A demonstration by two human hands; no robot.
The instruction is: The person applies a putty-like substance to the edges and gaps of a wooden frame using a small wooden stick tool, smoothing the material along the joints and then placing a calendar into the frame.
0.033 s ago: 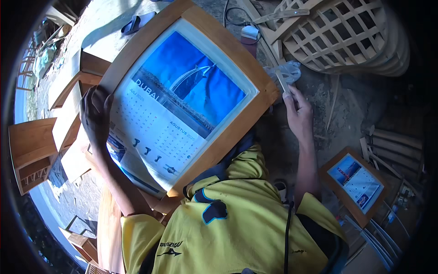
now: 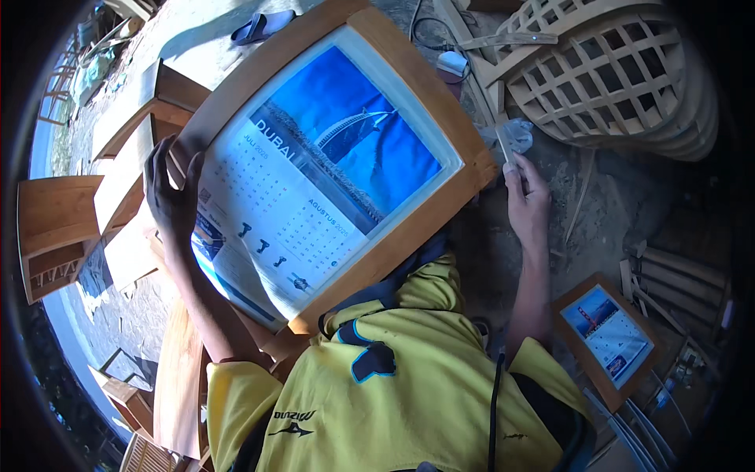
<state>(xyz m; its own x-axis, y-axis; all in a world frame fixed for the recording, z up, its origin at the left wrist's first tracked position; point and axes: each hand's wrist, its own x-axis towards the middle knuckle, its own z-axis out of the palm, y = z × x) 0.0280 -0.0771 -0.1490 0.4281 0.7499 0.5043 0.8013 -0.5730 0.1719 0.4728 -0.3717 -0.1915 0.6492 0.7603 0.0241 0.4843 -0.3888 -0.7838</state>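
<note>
Framed calendar point(image 2: 326, 177) pointed far-right along its long axis
Right hand point(image 2: 529, 198) pinched thin stick point(image 2: 503, 143); left hand point(image 2: 173, 193) curved at left edge, grip indeterminate

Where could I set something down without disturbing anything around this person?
Bare-looking ground lies between the footwear and the wooden furniture at left. A dimmer, lightly littered patch lies between the right hand and the small framed calendar. Crowded: upper right, around the wooden lattice, and far right, with stacked wood.

Room opens right of the wooden frame point(image 2: 393, 250); latticework point(image 2: 602, 86) blocks beyond.
</note>
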